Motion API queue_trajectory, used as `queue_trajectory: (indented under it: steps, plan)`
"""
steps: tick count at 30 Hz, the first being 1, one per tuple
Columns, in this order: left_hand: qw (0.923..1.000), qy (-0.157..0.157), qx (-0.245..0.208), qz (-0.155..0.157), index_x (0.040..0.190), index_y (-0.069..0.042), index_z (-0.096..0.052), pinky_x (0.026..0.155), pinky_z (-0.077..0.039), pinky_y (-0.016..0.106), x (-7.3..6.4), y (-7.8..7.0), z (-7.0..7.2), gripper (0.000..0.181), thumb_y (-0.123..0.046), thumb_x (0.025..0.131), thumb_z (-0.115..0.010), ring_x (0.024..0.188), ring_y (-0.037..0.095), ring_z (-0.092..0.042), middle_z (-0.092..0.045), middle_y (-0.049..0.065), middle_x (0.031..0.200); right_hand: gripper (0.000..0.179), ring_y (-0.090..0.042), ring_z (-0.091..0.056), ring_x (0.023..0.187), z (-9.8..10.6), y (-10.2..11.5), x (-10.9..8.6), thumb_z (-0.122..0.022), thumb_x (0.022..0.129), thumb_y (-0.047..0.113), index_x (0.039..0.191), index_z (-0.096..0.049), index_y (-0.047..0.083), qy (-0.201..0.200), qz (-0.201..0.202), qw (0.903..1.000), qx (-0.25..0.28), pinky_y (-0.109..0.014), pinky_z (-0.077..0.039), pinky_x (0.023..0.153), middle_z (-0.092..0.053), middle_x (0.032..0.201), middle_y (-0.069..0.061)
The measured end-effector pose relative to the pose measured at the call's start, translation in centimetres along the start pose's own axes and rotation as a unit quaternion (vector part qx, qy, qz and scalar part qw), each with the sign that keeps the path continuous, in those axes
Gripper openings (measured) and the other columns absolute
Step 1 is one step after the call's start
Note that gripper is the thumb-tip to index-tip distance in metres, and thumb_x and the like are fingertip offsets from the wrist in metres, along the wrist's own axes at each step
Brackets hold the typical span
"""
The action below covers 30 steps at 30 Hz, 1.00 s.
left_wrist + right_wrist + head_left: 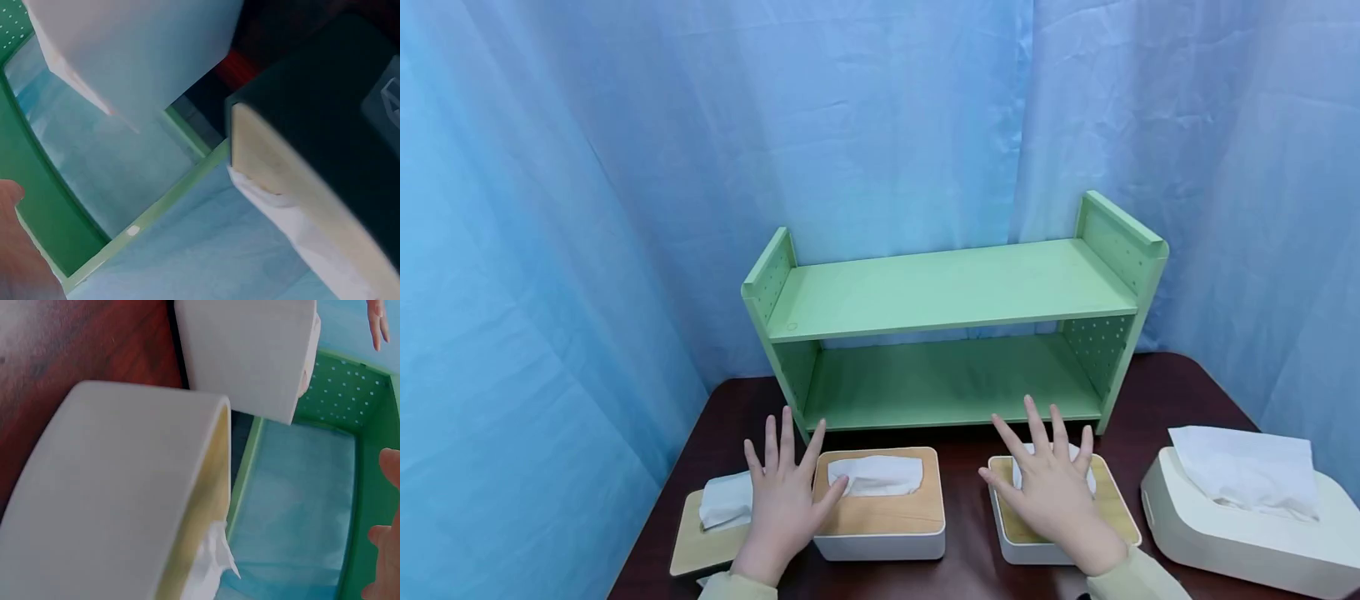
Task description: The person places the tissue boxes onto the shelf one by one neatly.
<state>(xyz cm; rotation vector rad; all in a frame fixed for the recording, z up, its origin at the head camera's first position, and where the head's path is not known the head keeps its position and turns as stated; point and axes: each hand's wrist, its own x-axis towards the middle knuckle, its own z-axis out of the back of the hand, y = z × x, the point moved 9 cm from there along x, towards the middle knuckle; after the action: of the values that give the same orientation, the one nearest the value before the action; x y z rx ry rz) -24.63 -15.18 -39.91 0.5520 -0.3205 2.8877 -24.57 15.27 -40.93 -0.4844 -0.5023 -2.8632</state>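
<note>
My left hand (pixel 782 508), fingers spread, is held between a small tissue box (pixel 703 546) with a pale wooden lid and a white tissue box (pixel 880 546) with a wooden lid. It partly covers the edges of both in the head view. My right hand (pixel 1056 500), also spread, is over another white tissue box (pixel 1026 552) with a wooden lid and hides part of its tissue. Neither hand holds anything. In the right wrist view, fingertips (pixel 390 467) show apart from the nearby tissue box (pixel 119 481). Part of the left hand (pixel 25 256) shows in the left wrist view.
A light green two-tier shelf (pixel 955 287) with perforated side panels stands behind the boxes. A larger cream tissue box (pixel 1247 542) sits at the far right of the dark wooden table (pixel 962 517). Blue curtains (pixel 880 125) hang behind and at both sides.
</note>
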Motion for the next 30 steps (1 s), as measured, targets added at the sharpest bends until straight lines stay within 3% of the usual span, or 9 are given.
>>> queue_trajectory:
  steps: [4,9,22,30]
  plan:
    - [1.0000,-0.008,-0.002,-0.001,0.148,-0.022,-0.035,0.106,-0.001,0.068,-0.5,0.2,-0.6,0.076,-0.055,0.084,-0.060,0.146,0.035,0.007,0.002,0.014,0.159,0.069,-0.043,-0.002,0.142,-0.9,0.6,-0.2,-0.055,0.086,0.059,0.145,-0.040,0.026,0.009,0.006,0.9999,0.013,-0.069,0.006,0.103,-0.008,0.159,-0.013]
    - [1.0000,0.004,-0.007,0.006,0.147,-0.025,-0.037,0.107,-0.003,0.068,-1.1,0.5,-1.7,0.073,-0.056,0.085,-0.058,0.146,0.037,0.001,-0.003,0.016,0.159,0.068,-0.045,-0.007,0.140,-2.5,1.2,-0.6,-0.058,0.085,0.057,0.144,-0.042,0.026,0.013,0.018,0.9995,0.022,-0.069,0.004,0.103,-0.013,0.157,-0.014]
    - [0.9994,0.017,-0.029,0.007,0.145,-0.022,-0.042,0.105,-0.010,0.069,-2.5,0.9,-3.6,0.071,-0.057,0.085,-0.058,0.142,0.043,-0.011,-0.012,0.021,0.157,0.063,-0.043,-0.016,0.138,-5.3,3.6,-1.3,-0.060,0.086,0.053,0.140,-0.047,0.024,-0.020,0.068,0.9968,0.038,-0.065,-0.004,0.104,-0.020,0.154,-0.016]
    - [0.9944,0.074,-0.072,0.021,0.146,-0.020,-0.040,0.108,-0.014,0.065,-3.3,1.2,-5.7,0.073,-0.058,0.086,-0.057,0.142,0.045,-0.007,-0.006,0.022,0.157,0.064,-0.042,-0.024,0.137,-6.6,5.0,-1.3,-0.058,0.087,0.053,0.144,-0.043,0.026,-0.011,0.087,0.9945,0.057,-0.062,-0.013,0.106,-0.019,0.155,-0.017]
